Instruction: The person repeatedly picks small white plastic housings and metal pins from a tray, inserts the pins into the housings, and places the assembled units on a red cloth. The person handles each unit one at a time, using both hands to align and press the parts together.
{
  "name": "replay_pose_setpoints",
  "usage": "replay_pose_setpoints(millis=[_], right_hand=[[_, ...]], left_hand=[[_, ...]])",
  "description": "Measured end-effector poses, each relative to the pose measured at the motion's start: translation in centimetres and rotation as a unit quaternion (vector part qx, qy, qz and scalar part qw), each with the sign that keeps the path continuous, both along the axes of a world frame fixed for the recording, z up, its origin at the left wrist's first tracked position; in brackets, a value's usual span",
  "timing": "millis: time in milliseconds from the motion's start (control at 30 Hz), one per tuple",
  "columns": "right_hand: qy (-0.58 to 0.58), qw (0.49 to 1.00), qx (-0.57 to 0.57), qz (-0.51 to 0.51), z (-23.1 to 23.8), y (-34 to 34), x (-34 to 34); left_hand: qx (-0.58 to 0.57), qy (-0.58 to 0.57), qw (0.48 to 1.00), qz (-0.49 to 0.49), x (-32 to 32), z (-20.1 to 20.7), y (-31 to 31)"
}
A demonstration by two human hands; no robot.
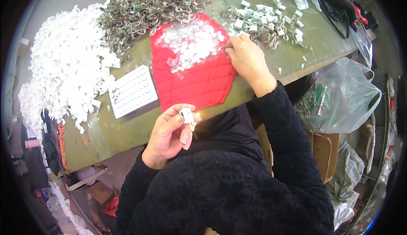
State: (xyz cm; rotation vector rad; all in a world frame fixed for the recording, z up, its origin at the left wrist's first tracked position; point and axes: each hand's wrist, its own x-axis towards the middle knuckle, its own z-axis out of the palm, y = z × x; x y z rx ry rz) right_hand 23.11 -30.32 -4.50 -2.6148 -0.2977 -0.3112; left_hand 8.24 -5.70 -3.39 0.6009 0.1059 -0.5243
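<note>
My left hand pinches a small white plastic case between thumb and fingers, just off the table's front edge. Beside the case a small yellow-white light glows. My right hand is closed at the right edge of a red quilted cloth, its fingertips together; anything between them is too small or hidden to make out. On the cloth, next to those fingertips, lies a heap of small clear plastic pieces.
A big pile of white plastic parts covers the table's left side. Behind the cloth lies a heap of cord loops. A white tray holds rows of round pieces. White cases with cords lie far right. A clear bag hangs beside the table.
</note>
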Motion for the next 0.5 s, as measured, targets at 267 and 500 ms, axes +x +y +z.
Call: replay_pose_setpoints(millis=[267, 500], right_hand=[[-0.021, 0.993, 0.085, 0.08, 3.8, 0.8, -1.9], [0.009, 0.943, 0.022, 0.333, 8.2, 5.2, -6.9]], left_hand=[[0.043, -0.003, 0.999, 0.023, 2.2, 1.1, -0.2], [0.079, -0.008, 0.996, 0.037, 2.5, 1.8, -0.2]])
